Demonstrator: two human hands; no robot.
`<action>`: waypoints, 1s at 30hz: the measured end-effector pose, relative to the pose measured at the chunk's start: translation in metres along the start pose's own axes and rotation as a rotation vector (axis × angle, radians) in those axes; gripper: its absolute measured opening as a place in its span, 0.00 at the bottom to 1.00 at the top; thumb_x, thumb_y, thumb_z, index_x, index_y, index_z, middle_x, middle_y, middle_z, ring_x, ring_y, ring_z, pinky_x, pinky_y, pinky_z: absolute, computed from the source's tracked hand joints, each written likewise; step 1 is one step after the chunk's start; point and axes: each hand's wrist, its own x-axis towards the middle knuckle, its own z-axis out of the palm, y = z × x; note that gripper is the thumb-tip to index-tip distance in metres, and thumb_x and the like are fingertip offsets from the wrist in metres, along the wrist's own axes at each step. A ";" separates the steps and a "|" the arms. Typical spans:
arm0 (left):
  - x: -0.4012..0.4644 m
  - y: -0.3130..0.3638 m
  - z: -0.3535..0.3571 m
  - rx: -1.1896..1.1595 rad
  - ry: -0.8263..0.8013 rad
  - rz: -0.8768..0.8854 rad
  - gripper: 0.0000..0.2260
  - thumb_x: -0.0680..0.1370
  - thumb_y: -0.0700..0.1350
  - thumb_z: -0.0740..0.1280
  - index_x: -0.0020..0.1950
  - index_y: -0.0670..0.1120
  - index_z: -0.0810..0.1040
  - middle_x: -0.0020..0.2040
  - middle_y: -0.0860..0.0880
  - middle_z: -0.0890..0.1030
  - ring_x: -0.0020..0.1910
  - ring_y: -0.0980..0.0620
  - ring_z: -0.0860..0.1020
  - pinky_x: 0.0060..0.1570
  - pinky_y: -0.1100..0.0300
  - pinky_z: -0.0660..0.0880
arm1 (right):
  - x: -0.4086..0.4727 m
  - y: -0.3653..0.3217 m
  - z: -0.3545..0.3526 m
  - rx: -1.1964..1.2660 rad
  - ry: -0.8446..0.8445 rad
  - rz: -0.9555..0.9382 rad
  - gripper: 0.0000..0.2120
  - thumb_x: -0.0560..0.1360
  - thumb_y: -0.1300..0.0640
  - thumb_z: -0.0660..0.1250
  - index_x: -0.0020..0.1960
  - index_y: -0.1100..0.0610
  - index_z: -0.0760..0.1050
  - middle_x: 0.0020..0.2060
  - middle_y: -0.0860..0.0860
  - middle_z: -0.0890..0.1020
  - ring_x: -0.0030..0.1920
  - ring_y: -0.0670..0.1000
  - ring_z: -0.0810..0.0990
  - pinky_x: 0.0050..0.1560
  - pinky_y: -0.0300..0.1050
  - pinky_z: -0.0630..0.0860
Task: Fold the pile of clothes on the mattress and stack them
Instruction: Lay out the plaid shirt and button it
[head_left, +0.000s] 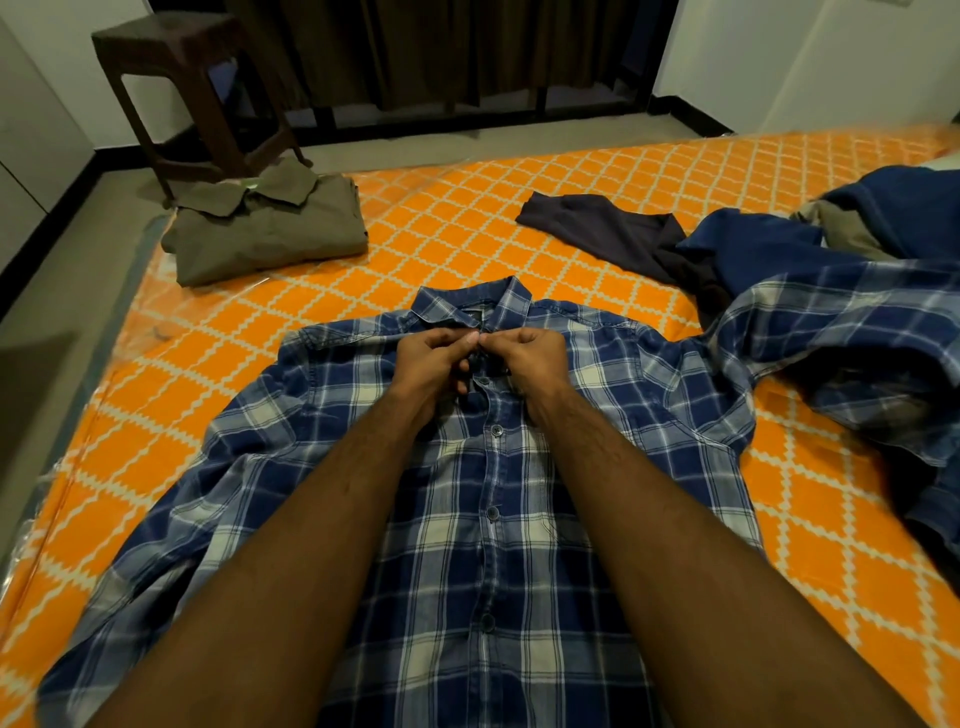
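Observation:
A blue and white plaid shirt (488, 499) lies face up and buttoned on the orange patterned mattress (467, 208), collar pointing away from me. My left hand (434, 364) and my right hand (530, 358) meet just below the collar, both pinching the shirt's front placket near its top button. A folded olive shirt (270, 228) rests at the mattress's far left corner. At the right lies an unfolded pile (841, 291): a dark garment, a navy one, a beige one and another plaid shirt.
A dark brown stool (192, 88) stands on the floor beyond the folded olive shirt. Dark curtains hang at the back wall. The mattress's left edge runs along grey floor.

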 end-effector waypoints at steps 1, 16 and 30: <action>-0.001 0.000 -0.001 0.003 -0.018 0.006 0.10 0.76 0.38 0.73 0.55 0.36 0.82 0.35 0.47 0.80 0.28 0.56 0.74 0.23 0.62 0.71 | 0.000 -0.002 0.001 0.000 -0.003 0.007 0.09 0.71 0.55 0.78 0.42 0.61 0.84 0.36 0.56 0.86 0.40 0.59 0.87 0.42 0.62 0.84; 0.018 -0.011 0.017 0.355 0.197 0.098 0.07 0.79 0.40 0.68 0.56 0.42 0.83 0.45 0.44 0.83 0.43 0.43 0.81 0.47 0.47 0.81 | 0.008 -0.006 0.002 -0.116 -0.068 0.067 0.10 0.77 0.61 0.69 0.47 0.69 0.81 0.40 0.63 0.83 0.37 0.57 0.81 0.35 0.49 0.75; 0.019 -0.005 0.018 0.237 0.309 -0.062 0.17 0.72 0.38 0.74 0.58 0.36 0.75 0.45 0.36 0.81 0.19 0.49 0.75 0.21 0.59 0.73 | 0.005 0.009 0.013 -0.328 0.024 -0.135 0.04 0.77 0.62 0.64 0.44 0.59 0.72 0.41 0.56 0.79 0.40 0.55 0.74 0.42 0.53 0.74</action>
